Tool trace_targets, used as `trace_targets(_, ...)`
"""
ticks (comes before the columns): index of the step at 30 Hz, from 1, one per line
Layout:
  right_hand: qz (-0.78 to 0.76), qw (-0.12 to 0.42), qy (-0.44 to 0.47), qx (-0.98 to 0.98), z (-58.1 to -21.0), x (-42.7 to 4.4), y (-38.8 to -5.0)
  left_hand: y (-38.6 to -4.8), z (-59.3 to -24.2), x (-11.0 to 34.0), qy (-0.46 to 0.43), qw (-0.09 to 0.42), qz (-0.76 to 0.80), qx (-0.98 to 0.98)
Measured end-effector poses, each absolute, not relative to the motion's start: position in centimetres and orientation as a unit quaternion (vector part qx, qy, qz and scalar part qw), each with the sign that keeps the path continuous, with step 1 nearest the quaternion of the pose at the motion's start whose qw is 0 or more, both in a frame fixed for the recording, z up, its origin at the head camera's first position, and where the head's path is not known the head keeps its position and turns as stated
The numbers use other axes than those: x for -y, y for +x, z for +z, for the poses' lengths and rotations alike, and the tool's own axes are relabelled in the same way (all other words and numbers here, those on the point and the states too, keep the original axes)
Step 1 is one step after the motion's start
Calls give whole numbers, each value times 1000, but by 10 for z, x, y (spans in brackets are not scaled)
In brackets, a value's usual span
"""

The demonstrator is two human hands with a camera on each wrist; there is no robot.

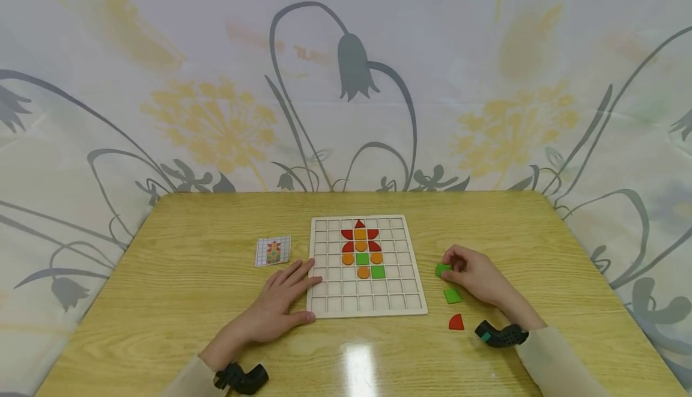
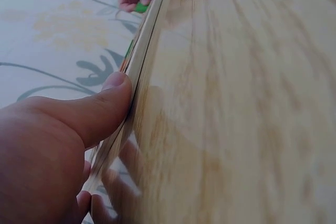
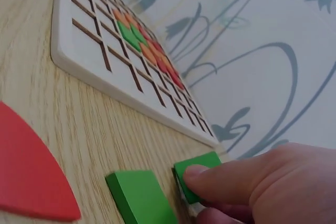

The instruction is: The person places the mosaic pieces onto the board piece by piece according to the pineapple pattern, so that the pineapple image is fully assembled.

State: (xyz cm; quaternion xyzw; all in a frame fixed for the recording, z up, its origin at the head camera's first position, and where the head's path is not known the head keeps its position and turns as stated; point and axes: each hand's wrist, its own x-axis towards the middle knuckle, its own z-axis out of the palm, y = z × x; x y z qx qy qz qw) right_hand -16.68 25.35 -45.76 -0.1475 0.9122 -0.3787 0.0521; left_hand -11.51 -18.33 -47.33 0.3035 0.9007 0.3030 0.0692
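A white grid board [image 1: 335,302] lies on the table, bearing red pieces [image 1: 348,245], orange circles [image 1: 348,259], an orange square [image 1: 360,235] and two green squares [image 1: 362,259]. My left hand [image 1: 273,307] rests at its left edge, fingers extended onto the rim and thumb at the near corner. To the right of the board, my right hand [image 1: 476,274] pinches a green square tile [image 3: 207,162] between thumb and fingers, seemingly tilted up from the table. Just nearer lies another green square tile [image 1: 452,295]. Below that is a red quarter-circle piece [image 1: 456,322].
A small pattern card [image 1: 262,254] lies left of the board, beyond the left hand. The wooden table [image 1: 178,277] ends at a floral-printed backdrop [image 1: 227,84]. Black wrist cameras [image 1: 243,379] sit on both wrists.
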Motion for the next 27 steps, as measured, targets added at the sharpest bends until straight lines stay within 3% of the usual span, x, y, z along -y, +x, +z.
trace_targets(14,-412,-23,-114,-904,-456,-234,-167,-114,-472,183,308,62,304,-899)
trace_targets(27,-483,13,-148,-863,-452,-197,-169,-114,-472,183,303,72,305,-900)
